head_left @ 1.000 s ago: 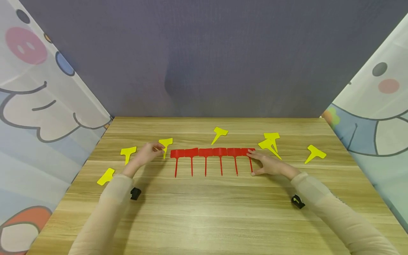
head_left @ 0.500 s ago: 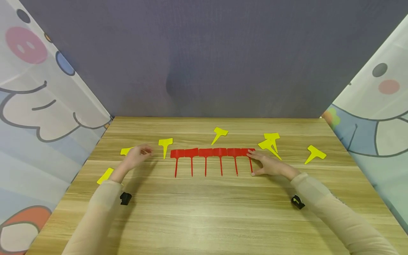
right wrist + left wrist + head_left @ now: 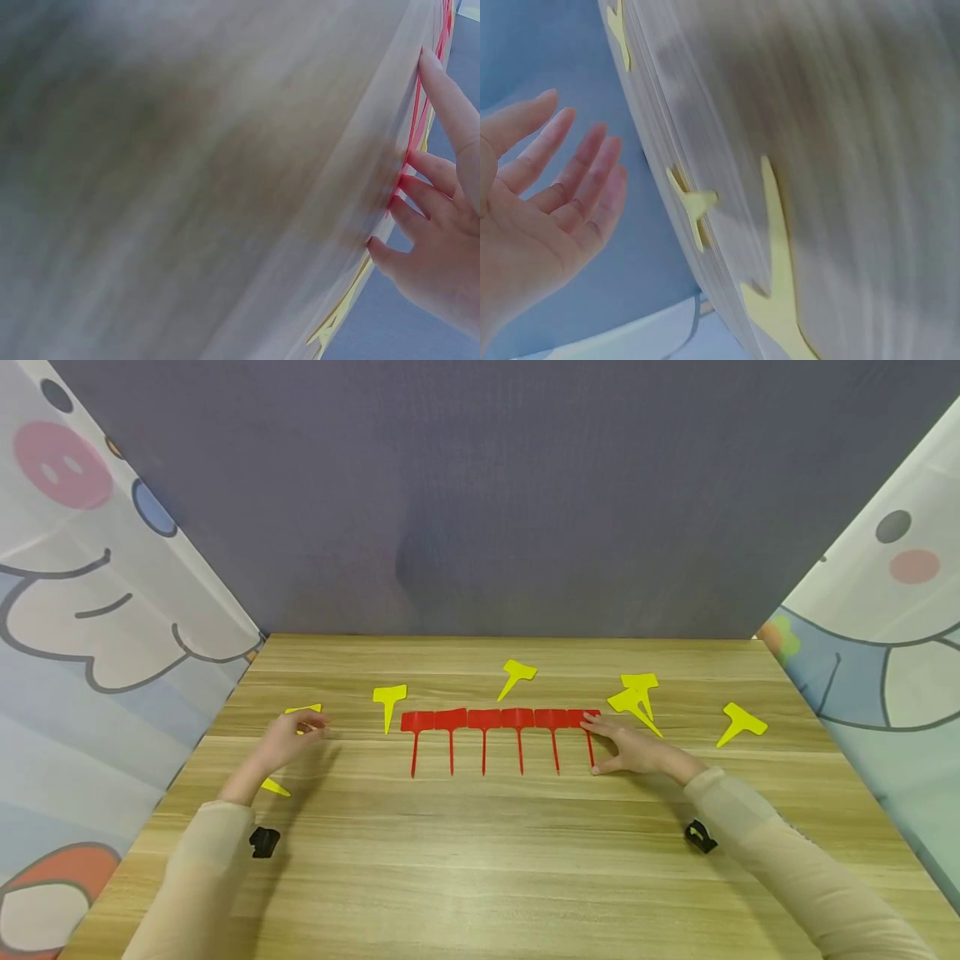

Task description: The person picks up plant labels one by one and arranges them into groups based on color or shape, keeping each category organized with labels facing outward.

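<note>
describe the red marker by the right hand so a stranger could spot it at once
On the wooden table, find the row of six red T-shaped markers. Go to its right end in the head view. This end marker alone has the right hand on it.

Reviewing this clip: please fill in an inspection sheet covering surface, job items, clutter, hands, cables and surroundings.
Surface: wood-grain table.
Job items: six red T-shaped markers in a row; seven yellow T-shaped markers scattered around them, two partly hidden.
Clutter: small black objects, one near each wrist.
Hands: left hand raised, holding nothing; right hand touching the rightmost red marker.
Cables: nothing seen.
Surroundings: gray backdrop, cartoon-print sheets on both sides.
</note>
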A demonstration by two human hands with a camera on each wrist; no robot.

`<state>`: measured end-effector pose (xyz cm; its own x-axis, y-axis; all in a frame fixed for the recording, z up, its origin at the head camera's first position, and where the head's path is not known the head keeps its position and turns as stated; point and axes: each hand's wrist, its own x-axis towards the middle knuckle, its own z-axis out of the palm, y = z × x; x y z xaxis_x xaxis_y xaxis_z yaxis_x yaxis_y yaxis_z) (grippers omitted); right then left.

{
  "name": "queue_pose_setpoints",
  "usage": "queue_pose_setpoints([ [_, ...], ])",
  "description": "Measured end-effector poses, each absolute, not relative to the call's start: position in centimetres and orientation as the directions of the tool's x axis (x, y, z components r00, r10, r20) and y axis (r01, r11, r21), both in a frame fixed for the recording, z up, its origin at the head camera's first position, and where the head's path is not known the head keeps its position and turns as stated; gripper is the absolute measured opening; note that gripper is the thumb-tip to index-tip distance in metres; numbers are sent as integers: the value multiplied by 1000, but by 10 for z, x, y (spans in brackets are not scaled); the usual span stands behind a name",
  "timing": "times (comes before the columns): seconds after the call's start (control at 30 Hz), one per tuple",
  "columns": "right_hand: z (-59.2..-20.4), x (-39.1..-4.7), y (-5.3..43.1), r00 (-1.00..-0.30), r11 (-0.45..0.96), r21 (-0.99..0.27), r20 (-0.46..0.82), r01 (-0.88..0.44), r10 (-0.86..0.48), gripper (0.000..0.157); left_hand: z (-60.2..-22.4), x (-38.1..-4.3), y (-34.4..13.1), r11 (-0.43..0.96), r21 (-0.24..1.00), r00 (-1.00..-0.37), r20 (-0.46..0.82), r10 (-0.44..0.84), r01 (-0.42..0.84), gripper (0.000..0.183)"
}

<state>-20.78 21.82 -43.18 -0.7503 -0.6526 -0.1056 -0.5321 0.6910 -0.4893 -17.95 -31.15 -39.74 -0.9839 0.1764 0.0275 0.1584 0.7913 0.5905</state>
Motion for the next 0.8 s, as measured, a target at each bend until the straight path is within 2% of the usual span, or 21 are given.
queue_pose_setpoints([
  [0.27, -432, -207, 219, -756, 696, -500, -118, -516, -644, 78, -396, -171, -326, 812, 575, -990, -24, 136, 97, 31],
  [0.57, -431, -207, 219, -759, 701, -503, -128, -506, -639, 79, -402, -161, -341, 817, 569, -992, -16, 121, 91, 31],
  [0.8, -432, -208, 219, -759, 705, -505, -139, -498, -636, 80, -402, -152, -353, 823, 563, -992, -39, 116, 74, 39],
])
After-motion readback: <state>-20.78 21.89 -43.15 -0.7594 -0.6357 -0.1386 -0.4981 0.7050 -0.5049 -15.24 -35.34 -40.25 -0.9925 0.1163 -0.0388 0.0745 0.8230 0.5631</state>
